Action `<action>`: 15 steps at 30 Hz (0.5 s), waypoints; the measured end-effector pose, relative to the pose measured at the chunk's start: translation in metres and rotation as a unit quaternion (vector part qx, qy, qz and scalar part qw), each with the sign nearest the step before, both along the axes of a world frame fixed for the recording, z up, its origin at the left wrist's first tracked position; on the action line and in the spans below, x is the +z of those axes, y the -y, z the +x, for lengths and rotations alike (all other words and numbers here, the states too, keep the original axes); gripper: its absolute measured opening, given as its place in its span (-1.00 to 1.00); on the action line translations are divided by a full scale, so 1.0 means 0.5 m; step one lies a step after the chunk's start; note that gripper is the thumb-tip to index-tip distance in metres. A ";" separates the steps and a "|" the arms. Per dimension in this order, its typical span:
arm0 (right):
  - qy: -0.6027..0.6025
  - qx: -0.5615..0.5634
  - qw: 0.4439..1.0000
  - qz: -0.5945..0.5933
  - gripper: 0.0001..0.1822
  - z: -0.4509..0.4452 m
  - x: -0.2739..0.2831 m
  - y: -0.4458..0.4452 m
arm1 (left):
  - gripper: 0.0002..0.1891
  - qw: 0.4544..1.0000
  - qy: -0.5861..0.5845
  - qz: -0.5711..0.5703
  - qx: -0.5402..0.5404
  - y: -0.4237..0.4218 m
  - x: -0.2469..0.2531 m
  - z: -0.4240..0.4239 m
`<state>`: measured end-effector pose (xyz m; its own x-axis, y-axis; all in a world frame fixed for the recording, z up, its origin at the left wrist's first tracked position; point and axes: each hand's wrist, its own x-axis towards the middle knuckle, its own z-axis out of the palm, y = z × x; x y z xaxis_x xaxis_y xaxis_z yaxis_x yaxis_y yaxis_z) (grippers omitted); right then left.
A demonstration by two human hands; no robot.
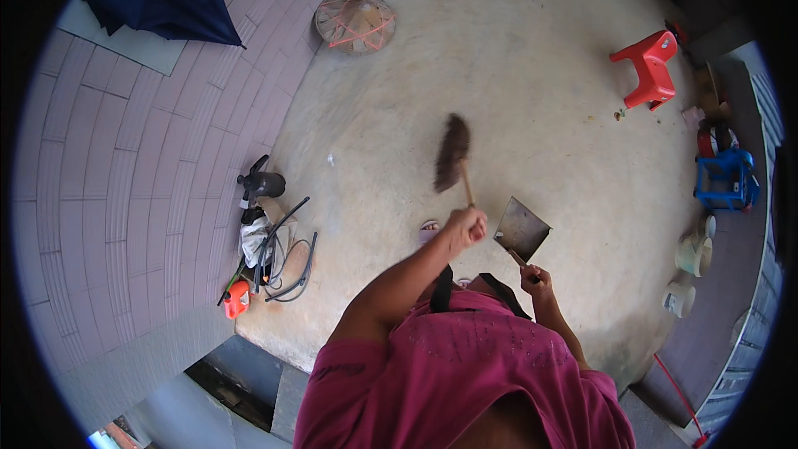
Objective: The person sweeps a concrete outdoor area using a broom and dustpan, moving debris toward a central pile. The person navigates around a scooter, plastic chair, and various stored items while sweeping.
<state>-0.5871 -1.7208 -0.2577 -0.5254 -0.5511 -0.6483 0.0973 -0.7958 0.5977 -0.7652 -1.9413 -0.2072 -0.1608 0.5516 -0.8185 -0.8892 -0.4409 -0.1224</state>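
Note:
My left hand (467, 227) grips the thin handle of a broom (452, 153). Its dark bristle head is blurred and lies ahead of me, over the concrete floor (386, 112). In my right hand (537, 280) is the short handle of a square metal dustpan (522, 229), held to the right of the broom. The dustpan's tray faces up, with a small pale bit near its left corner. Whether the pan touches the floor, I cannot tell. A sandaled foot (429, 228) shows below the broom head, beside my left forearm.
Along the left tiled wall (149, 162) are a dark pump sprayer (265, 184), black hoses (293, 262) and an orange-red container (237, 299). A conical hat (356, 22) lies farther ahead. To the right stand a red plastic stool (651, 72), a blue stool (723, 178) and several buckets (693, 254).

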 end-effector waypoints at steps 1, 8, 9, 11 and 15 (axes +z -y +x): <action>0.039 -0.011 0.999 0.032 -0.85 -0.017 0.002 0.006 | -0.81 0.997 0.016 0.068 -0.021 0.013 0.001 -0.048; 0.116 -0.053 0.989 0.082 -0.86 -0.087 -0.025 -0.001 | -0.86 0.981 -0.061 0.167 -0.075 0.175 0.098 -0.134; 0.128 -0.053 0.985 0.098 -0.86 -0.096 -0.035 -0.002 | -0.88 0.983 -0.125 0.098 -0.095 0.193 0.133 -0.126; 0.106 -0.054 0.988 0.095 -0.85 -0.130 -0.027 0.009 | -0.92 0.968 -0.221 -0.032 -0.117 0.230 0.181 -0.105; 0.082 -0.060 0.988 0.114 -0.84 -0.180 -0.046 0.011 | -0.90 0.927 -0.281 -0.224 -0.111 0.275 0.203 -0.097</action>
<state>-0.6770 -1.7262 -0.2807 -0.4567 -0.3203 -0.8300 -0.0895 -0.9117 0.4011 -0.8137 -2.0791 -0.1055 -0.5539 0.2463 -0.7953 -0.8322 -0.1344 0.5380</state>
